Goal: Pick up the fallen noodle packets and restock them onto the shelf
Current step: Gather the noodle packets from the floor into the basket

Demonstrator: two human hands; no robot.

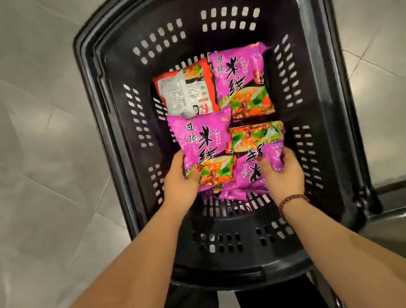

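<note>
While you lean over the black basket (92,90), your left hand (178,182) grips one purple noodle packet (204,148) by its lower edge and your right hand (285,177) clamps its fingers (288,155) round the inverted packet (260,146) beside it.

The basket walls (123,138) are enclosing the noodle packets (241,82) on 4 sides, leaving entry only from above. Narrow dark gaps are showing beside them at middle left and right.
</note>
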